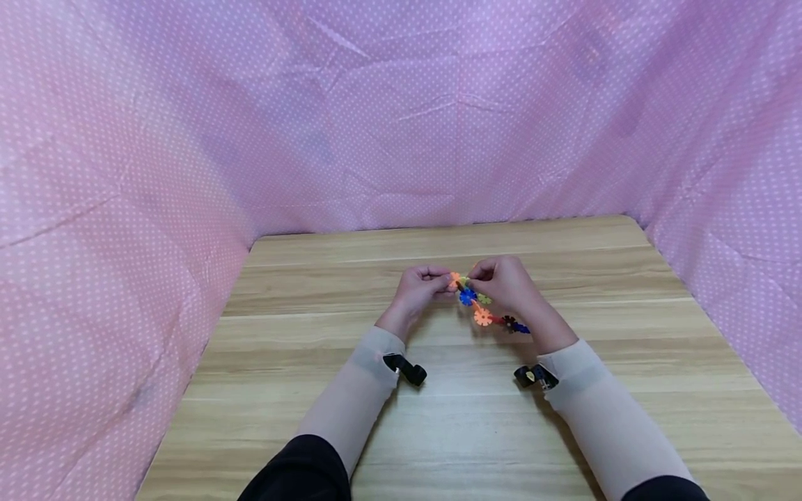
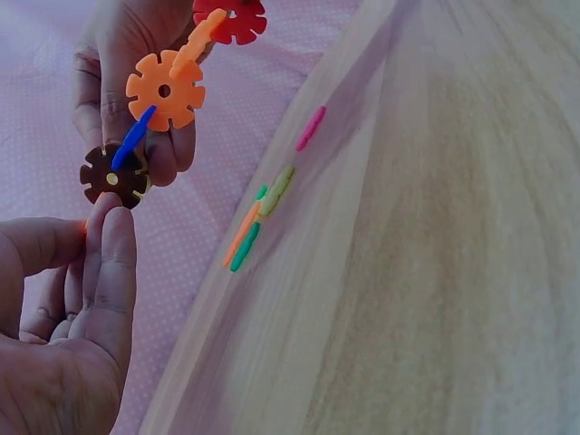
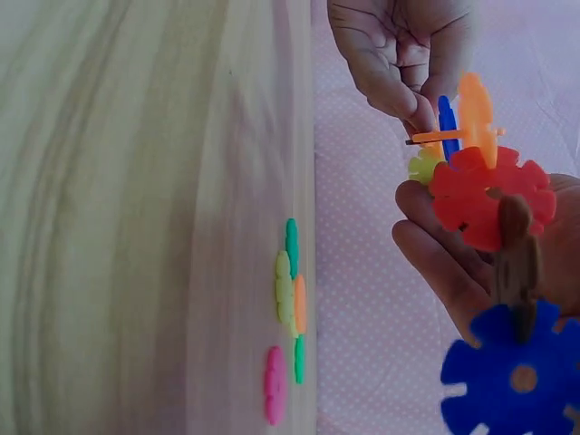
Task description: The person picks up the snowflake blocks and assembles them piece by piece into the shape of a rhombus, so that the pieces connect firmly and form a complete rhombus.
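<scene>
Flower-shaped slotted plastic discs are joined edge to edge in a chain, which hangs between and below the two hands. My left hand point(image 1: 418, 291) pinches an orange disc point(image 1: 454, 280) at one end, between thumb and fingers. Close beside it, the right hand point(image 1: 509, 284) pinches the chain at a yellow-green disc point(image 1: 464, 281), largely covered by its fingertips. From there hang a blue disc point(image 1: 467, 297), another orange disc point(image 1: 482, 317) and a black-brown disc point(image 1: 509, 323). A red disc point(image 3: 489, 195) and a large blue disc point(image 3: 512, 372) show in the right wrist view.
Several loose discs lie flat on the wooden table point(image 1: 438, 431), among them a pink disc point(image 2: 311, 129), a yellow-green disc point(image 2: 277, 190) and a green disc point(image 2: 245, 246). Pink dotted cloth point(image 1: 401, 125) hangs behind and at both sides of the table.
</scene>
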Available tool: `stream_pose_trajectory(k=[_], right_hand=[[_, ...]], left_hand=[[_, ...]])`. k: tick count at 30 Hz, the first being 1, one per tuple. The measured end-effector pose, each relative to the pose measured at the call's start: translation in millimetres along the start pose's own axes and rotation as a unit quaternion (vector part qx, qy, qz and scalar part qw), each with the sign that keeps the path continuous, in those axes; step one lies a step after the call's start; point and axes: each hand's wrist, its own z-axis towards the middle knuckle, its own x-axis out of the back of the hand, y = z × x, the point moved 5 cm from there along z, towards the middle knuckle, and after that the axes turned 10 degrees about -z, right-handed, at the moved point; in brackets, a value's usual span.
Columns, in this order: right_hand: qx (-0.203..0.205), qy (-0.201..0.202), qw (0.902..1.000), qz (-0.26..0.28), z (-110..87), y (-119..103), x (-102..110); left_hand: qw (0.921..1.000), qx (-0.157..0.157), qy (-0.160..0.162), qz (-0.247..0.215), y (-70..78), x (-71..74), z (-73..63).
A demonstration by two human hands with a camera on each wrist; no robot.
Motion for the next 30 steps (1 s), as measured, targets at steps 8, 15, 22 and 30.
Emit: stream_pose_trajectory(k=[8,15,22,30], right_hand=[[-0.021,-0.067,0.9975,-0.003,-1.4,14,12],[-0.033,-0.141,0.9858,-0.085,-1.7,45,8],[-0.04,-0.161,0.9765,-0.138,-2.2,55,4],[-0.06,-0.143,0.9771,-0.146,-2.1,59,4]], left_hand=[[1.0,0.001,0.004,0.0,2.3,2.1,0.4],[0.9999,0.004,0.008,0.005,4.6,4.6,-0.6],[1.0,0.003,0.0,0.008,4.9,3.6,-1.2],[0.9998,-0.007,-0.015,0.009,3.4,0.4,-0.7]])
